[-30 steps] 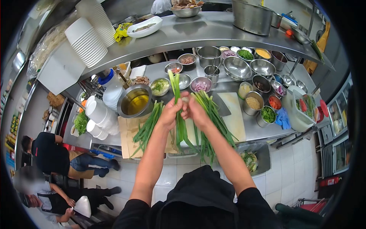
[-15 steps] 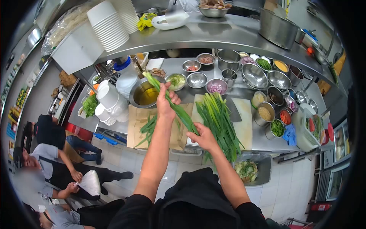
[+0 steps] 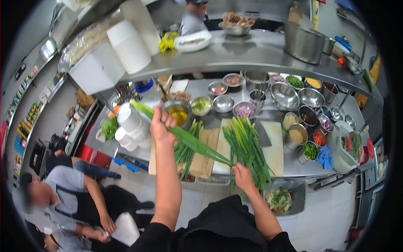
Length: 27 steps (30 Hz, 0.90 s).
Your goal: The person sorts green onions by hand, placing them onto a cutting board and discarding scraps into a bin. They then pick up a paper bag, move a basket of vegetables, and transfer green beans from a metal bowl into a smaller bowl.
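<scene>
A long green onion [image 3: 191, 140] stretches slantwise across the front of the counter, held at both ends. My left hand [image 3: 163, 126] is closed around it near its pale end, which sticks out to the upper left. Its leaf tips are pinched in my right hand [image 3: 243, 176], lower and to the right. Just behind my right hand, a bunch of green onions [image 3: 245, 145] lies over a white cutting board [image 3: 275, 147]. More green onion leaves [image 3: 184, 153] rest on brown paper [image 3: 205, 161], partly hidden by my left arm and the held stalk.
A knife [image 3: 263, 136] lies on the board. Metal bowls, including one of sliced onion [image 3: 244, 110], line the counter's back. White containers [image 3: 130, 119] stand left under the steel shelf [image 3: 235, 52]. A bin of scraps [image 3: 289, 201] sits below. Co-workers [image 3: 79, 189] are at left.
My right hand has slid down and right to the leaf tips, while my left has shifted left and down, so the onion spans wider. The view has tilted, and a co-worker appears behind the shelf.
</scene>
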Available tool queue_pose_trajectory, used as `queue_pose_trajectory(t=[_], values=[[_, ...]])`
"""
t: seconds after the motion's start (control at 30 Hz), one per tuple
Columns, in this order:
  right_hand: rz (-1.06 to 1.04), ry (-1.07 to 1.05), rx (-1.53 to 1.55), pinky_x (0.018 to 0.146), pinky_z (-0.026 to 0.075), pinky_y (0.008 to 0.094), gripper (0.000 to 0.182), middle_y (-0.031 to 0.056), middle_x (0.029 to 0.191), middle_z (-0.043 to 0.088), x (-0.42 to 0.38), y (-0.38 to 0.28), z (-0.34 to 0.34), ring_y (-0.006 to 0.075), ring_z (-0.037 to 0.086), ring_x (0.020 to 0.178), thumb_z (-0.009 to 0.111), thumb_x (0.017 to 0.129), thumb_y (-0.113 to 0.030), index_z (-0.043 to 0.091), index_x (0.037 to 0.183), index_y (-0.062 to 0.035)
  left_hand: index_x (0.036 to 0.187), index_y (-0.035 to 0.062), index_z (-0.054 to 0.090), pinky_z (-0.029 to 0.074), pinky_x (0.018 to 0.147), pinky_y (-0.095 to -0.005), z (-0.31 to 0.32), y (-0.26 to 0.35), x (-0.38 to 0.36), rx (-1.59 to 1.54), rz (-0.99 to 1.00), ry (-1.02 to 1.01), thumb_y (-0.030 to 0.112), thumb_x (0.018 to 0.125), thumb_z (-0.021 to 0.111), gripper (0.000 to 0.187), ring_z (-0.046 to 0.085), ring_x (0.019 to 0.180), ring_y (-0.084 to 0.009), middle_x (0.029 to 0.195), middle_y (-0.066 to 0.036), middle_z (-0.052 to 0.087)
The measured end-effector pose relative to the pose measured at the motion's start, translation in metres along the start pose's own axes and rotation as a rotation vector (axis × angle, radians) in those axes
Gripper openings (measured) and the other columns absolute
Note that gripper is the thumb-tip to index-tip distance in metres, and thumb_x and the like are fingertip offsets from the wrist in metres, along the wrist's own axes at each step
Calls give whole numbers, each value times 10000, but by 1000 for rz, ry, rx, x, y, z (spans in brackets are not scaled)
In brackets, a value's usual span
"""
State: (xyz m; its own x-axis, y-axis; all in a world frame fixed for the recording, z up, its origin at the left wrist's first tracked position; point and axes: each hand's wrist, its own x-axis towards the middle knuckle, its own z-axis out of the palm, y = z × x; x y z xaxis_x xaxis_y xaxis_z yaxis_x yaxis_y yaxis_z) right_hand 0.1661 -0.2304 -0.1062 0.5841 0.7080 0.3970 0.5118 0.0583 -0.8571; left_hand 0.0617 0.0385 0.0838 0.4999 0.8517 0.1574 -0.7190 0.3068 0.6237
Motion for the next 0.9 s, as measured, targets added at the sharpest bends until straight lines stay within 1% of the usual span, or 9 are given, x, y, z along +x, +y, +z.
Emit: queue_pose_trajectory(t=[0.07, 0.13, 0.2, 0.27, 0.33, 0.57, 0.73, 0.8, 0.9], values=[[292, 68, 204, 520, 399, 319, 225, 75, 600, 505, -6, 5, -3, 183, 505, 545, 462, 904, -166, 507, 742, -16, 987, 116, 476, 227, 410, -220, 10, 0, -14, -46, 27, -47, 366, 927, 453, 258, 249, 450, -66, 562, 55, 267], [461, 173, 587, 447, 350, 283, 263, 2, 570, 446, -14, 43, 4, 112, 437, 494, 432, 923, -226, 482, 717, -69, 998, 113, 466, 224, 394, -226, 32, -2, -39, -4, 95, -13, 347, 931, 450, 244, 226, 435, -61, 547, 57, 261], [667, 419, 1109, 366, 232, 208, 174, -60, 575, 338, -8, 9, -17, 57, 281, 429, 427, 903, -177, 407, 733, -147, 978, 107, 471, 228, 376, -218, 50, -7, -67, 66, 186, 12, 357, 933, 440, 256, 222, 420, -56, 541, 60, 262], [627, 545, 1151, 355, 211, 217, 186, -65, 555, 286, -21, 61, -38, 59, 249, 418, 414, 927, -232, 399, 754, -167, 979, 105, 484, 236, 370, -216, 61, 1, -92, 20, 236, 1, 358, 933, 437, 261, 225, 416, -54, 541, 59, 268], [621, 591, 993, 345, 195, 222, 260, -63, 532, 275, -37, 60, -71, 61, 226, 400, 413, 940, -327, 395, 735, -168, 979, 102, 497, 243, 364, -213, 72, 9, -99, -31, 291, 4, 359, 933, 434, 268, 229, 411, -53, 541, 58, 274], [905, 676, 631, 345, 153, 218, 504, -63, 486, 283, -98, 31, -153, 54, 214, 368, 386, 859, -613, 447, 703, -138, 1025, 121, 524, 290, 447, -220, 60, -38, -106, -161, -381, -141, 372, 918, 461, 280, 317, 491, -71, 620, 42, 349], [1053, 739, 453, 323, 195, 230, 569, -44, 451, 337, -207, 134, -169, 67, 253, 335, 376, 868, -600, 542, 734, -73, 981, 125, 481, 354, 465, -242, 20, -178, -71, 80, -647, 152, 281, 880, 556, 201, 394, 513, -105, 670, 6, 441], [1325, 604, 186, 307, 273, 260, 584, -1, 462, 405, -250, 179, -169, 106, 338, 321, 376, 881, -569, 572, 736, -38, 918, 80, 514, 385, 471, -279, -4, -239, -49, 230, -770, 314, 234, 843, 609, 196, 427, 525, -129, 651, -4, 448], [1346, 525, -135, 319, 356, 331, 619, 81, 451, 462, -308, 243, -168, 188, 455, 333, 356, 897, -533, 565, 667, 3, 904, 43, 515, 413, 475, -300, -30, -298, -30, 390, -740, 182, 200, 844, 594, 186, 460, 537, -144, 696, -29, 508]])
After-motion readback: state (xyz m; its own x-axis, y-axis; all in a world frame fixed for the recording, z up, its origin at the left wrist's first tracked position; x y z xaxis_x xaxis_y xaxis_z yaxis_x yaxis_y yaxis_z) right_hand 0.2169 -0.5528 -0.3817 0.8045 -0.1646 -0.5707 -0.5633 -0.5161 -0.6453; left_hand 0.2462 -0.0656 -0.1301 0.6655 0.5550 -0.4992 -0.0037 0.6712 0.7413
